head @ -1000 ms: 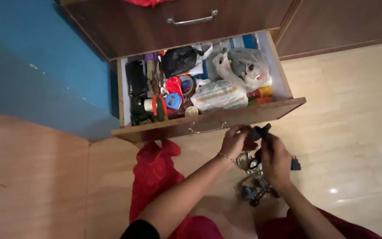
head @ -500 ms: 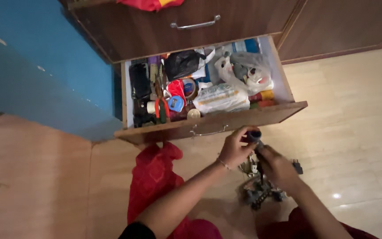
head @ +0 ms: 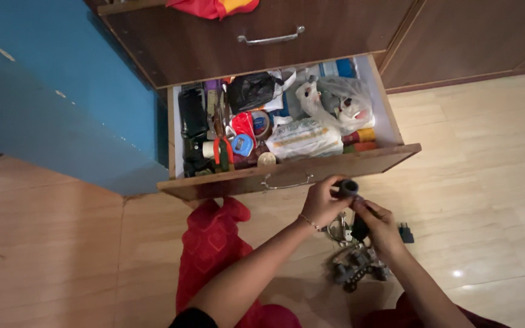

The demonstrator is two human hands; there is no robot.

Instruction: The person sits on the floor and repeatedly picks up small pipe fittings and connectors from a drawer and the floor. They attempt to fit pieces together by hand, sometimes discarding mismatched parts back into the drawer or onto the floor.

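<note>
A: Head view: where's the black tube [head: 347, 186]?

B: In both my hands, just below the open drawer [head: 287, 173] front, over the floor. My left hand [head: 323, 203] grips its upper end, fingers curled round it. My right hand [head: 379, 226] clasps the lower end, close beside the left.

A: Which way does it run?

B: Slanting, from upper left down to lower right, from left hand to right. Both are on it; neither is nearer.

A: And against 1 second ago?

B: My hands sit a little closer together, nearer the drawer handle [head: 287, 182]. The clutter of parts [head: 355, 267] lies on the floor below them as before.
</note>
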